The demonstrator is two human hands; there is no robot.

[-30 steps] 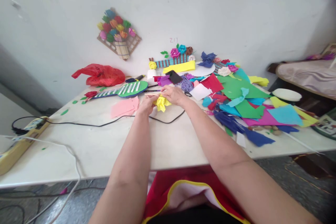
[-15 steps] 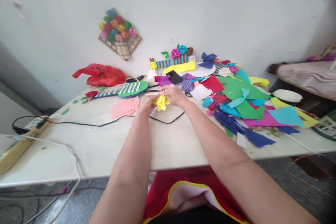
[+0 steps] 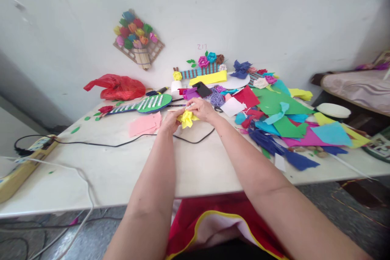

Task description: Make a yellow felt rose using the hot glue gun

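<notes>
Above the middle of the table, a crumpled yellow paper flower (image 3: 187,119) is held between my two hands. My left hand (image 3: 172,120) closes on its left side, with the fingers partly hidden. From the upper right, my right hand (image 3: 201,109) pinches the same flower with bent fingers. A black cable (image 3: 195,142) runs across the table just in front of it. Pink paper sheets (image 3: 144,125) lie to the left of my hands. Behind them is a green guitar-shaped craft (image 3: 154,103) with white strips.
Coloured paper sheets (image 3: 283,99) cover the table's right side. A red plastic bag (image 3: 120,87) sits at the back left, a power strip (image 3: 29,162) at the left edge. At the back are a phone (image 3: 201,89), purple yarn (image 3: 217,98) and a folded yellow paper strip (image 3: 209,78).
Both hands stay in nearly the same place around the yellow flower. Only small shifts of the fingers show.
</notes>
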